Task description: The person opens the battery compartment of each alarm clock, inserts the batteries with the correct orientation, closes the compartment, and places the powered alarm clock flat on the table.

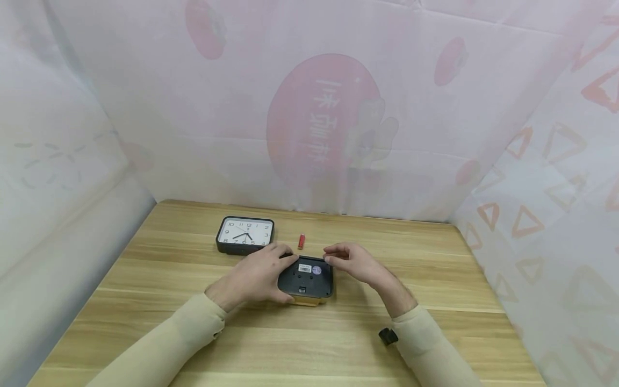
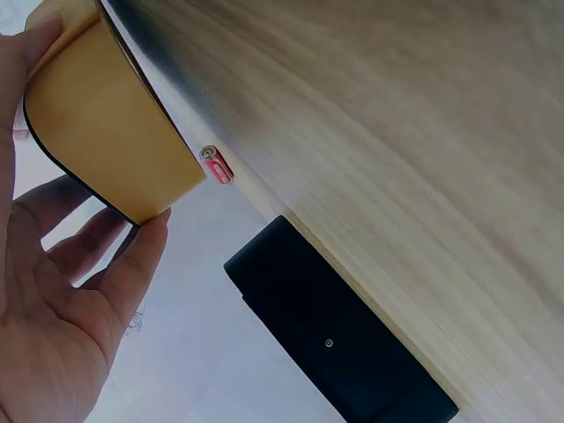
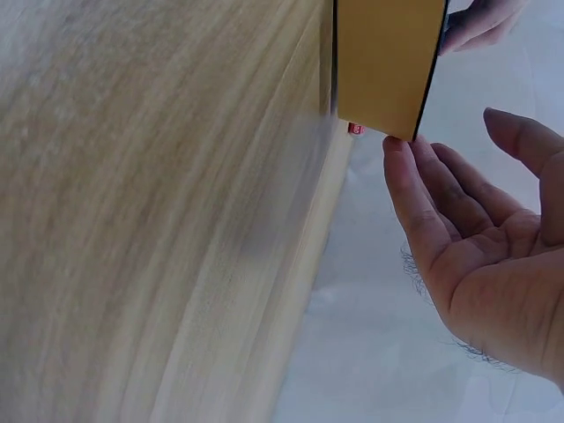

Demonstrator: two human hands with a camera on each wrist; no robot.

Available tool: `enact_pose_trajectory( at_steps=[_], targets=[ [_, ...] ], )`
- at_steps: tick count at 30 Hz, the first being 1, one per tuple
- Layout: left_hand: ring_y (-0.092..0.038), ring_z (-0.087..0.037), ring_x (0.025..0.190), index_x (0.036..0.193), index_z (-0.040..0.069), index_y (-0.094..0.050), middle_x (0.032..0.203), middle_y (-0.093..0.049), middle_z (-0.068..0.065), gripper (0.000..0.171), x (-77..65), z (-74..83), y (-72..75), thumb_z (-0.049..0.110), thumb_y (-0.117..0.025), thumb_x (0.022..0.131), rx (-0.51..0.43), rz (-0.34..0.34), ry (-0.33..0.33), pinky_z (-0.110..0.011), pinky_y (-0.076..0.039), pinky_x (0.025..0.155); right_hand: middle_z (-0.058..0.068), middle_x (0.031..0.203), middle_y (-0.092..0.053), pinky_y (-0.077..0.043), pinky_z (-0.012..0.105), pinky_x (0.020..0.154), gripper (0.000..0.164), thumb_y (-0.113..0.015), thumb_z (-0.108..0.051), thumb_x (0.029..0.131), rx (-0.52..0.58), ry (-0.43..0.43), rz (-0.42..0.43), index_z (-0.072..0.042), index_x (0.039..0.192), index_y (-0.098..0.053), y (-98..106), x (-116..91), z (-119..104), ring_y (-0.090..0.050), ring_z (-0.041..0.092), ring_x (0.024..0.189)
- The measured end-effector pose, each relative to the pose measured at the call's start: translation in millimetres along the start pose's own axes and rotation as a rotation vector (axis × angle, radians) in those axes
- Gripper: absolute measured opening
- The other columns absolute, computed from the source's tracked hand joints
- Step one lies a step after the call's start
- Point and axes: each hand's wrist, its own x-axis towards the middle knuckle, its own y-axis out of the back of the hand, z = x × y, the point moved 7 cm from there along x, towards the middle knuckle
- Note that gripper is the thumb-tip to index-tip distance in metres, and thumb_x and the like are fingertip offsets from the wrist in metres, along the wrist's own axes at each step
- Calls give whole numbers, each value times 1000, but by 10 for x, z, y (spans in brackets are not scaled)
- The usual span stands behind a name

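Note:
A yellow-sided clock lies with its black back up on the wooden table, a white label and a round purple sticker on that back. My left hand grips its left end, thumb at the near edge and fingers at the far edge. In the left wrist view its yellow side shows between thumb and fingers. At the far right corner, my right hand touches the clock with its fingertips. The right wrist view shows that thumb apart from the clock. The clock's face is hidden underneath.
A black clock with a white dial lies face up at the back left. A red battery is on the table just behind the yellow clock. Printed fabric hangs behind and at both sides. A small black object is by the right cuff.

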Motion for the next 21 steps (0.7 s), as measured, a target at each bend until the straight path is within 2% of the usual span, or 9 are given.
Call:
enact_pose_trajectory(
  at_steps=[15,21],
  targets=[
    [-63,-26,146,168,9,-63,164,-66,-10,113,-36,-2,-78,76,-98,84,-26,-37,51,-48,-63,126,22,149,-80,-66,55,121,47,-69,-23,120,-46,40,22,6,157,-69,-12,-20,-79,-77,40,141],
    [-62,-30,151,172,9,-59,169,-63,-12,113,-63,-13,-72,77,-94,88,-53,-67,37,-51,-60,129,20,149,-81,-68,53,119,46,-69,-23,121,-68,37,35,5,158,-69,-35,-34,-100,-77,38,141]
  ],
)
